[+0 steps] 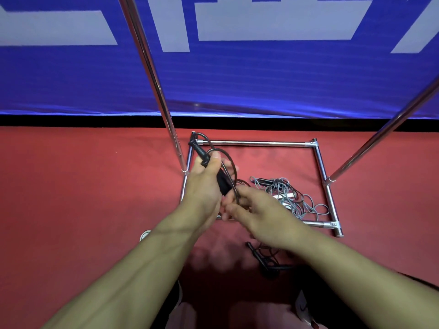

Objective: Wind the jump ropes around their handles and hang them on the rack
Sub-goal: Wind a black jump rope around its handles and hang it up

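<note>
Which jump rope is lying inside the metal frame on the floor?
The grey rope, tangled; the hands hold one black rope, another black rope lies outside.

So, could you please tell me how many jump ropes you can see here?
3, possibly more: a black rope gripped in the left hand, a grey tangle inside the rack base, perhaps several ropes, and a black rope on the floor, partly hidden under the right forearm.

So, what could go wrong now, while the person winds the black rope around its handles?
The loop of black rope stands loose above the handles that the left hand grips; it may slip off if the right hand, which seems to pinch the cord, lets go.

The grey rope pile lies tangled inside the rack base, so it may knot further when lifted.
</note>
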{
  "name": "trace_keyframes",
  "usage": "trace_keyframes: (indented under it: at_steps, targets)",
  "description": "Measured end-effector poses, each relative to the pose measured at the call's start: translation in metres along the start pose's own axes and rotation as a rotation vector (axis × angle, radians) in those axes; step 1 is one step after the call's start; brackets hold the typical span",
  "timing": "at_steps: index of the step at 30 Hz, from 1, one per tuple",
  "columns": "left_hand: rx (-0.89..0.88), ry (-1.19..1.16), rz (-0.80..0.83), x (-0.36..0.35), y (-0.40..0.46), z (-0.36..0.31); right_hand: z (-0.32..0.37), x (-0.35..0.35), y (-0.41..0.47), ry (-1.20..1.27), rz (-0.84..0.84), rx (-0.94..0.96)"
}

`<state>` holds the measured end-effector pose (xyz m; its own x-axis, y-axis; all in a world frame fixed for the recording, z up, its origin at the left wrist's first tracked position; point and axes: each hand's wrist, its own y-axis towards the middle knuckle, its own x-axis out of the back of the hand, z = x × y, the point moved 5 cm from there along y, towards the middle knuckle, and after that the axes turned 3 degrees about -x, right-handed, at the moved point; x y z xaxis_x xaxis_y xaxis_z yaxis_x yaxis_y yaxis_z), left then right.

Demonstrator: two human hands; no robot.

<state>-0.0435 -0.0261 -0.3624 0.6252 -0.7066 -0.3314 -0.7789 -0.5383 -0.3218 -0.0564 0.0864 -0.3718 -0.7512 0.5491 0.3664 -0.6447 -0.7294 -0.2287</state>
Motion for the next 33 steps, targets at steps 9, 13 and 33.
trace_keyframes:
  at_steps: [9, 13, 33]
  targets:
    - [-0.26, 0.448, 0.008, 0.017, 0.012, -0.016, -0.017, 0.048, 0.007, -0.243, -0.293, -0.162]
    - [-0.076, 0.292, 0.361, -0.004, -0.006, -0.008, -0.006, 0.037, 0.007, 0.009, -0.167, -0.082]
    - [-0.65, 0.476, 0.407, -0.022, -0.06, -0.061, -0.003, 0.047, -0.005, -0.267, -0.392, 0.242]
